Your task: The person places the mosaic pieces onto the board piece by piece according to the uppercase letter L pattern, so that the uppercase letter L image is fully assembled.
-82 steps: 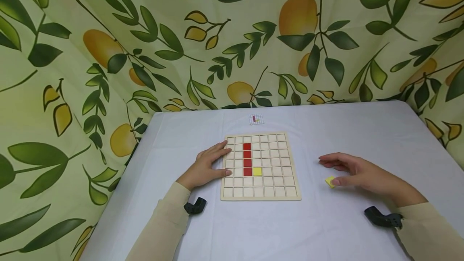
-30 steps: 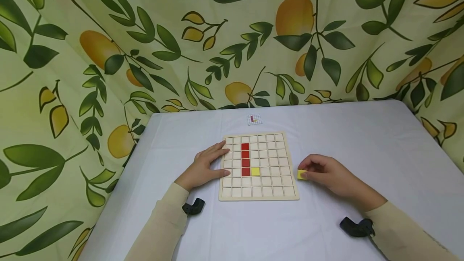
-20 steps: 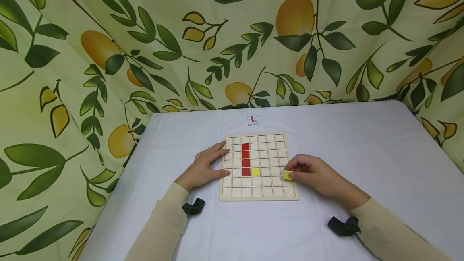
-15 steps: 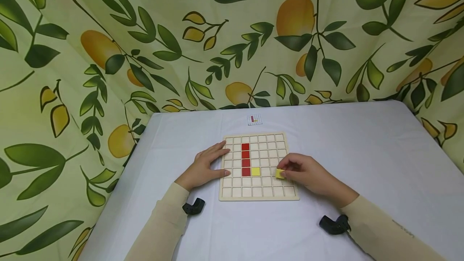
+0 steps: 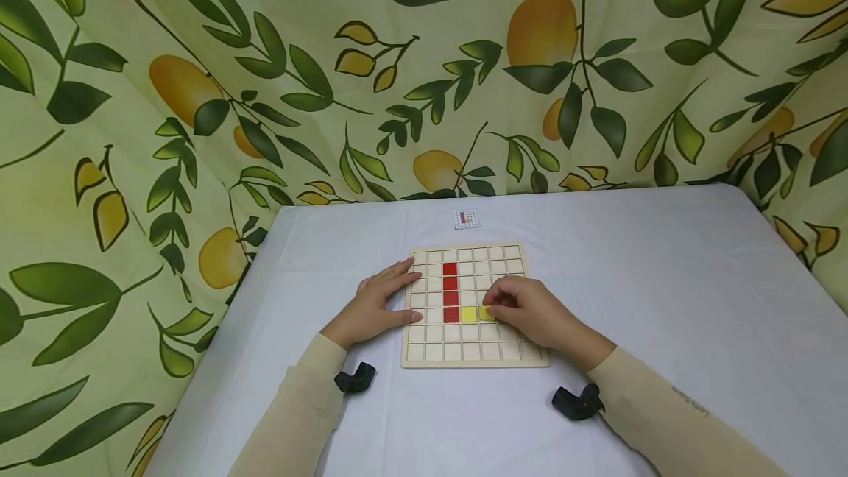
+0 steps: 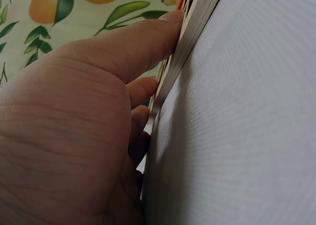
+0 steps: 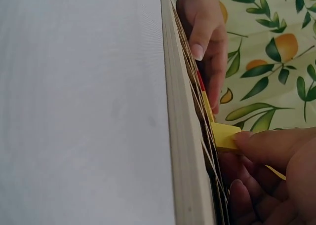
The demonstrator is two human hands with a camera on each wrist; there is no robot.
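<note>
A wooden grid board [image 5: 433,352] lies on the white-covered table. Several red square tiles [image 5: 450,283] form a column in it, and a yellow tile [image 5: 468,314] sits in the cell right of the lowest red one. My right hand [image 5: 539,315] pinches a second yellow tile [image 7: 225,137] between thumb and fingers, at the cell right of the placed yellow one. In the right wrist view that tile stands proud of the board, and another bit of yellow [image 7: 275,172] shows deeper in the hand. My left hand [image 5: 374,302] rests along the board's left edge, fingers spread and straight.
Behind the board lies a small card [image 5: 467,218] printed with a grid and a red and yellow pattern. A curtain [image 5: 384,13] with fruit and leaves hangs behind the table. Black devices [image 5: 578,402] are strapped at both wrists.
From the table right of the board, my right hand has picked up the yellow tile and carried it left over the board to beside the placed yellow tile. My left hand stays put.
</note>
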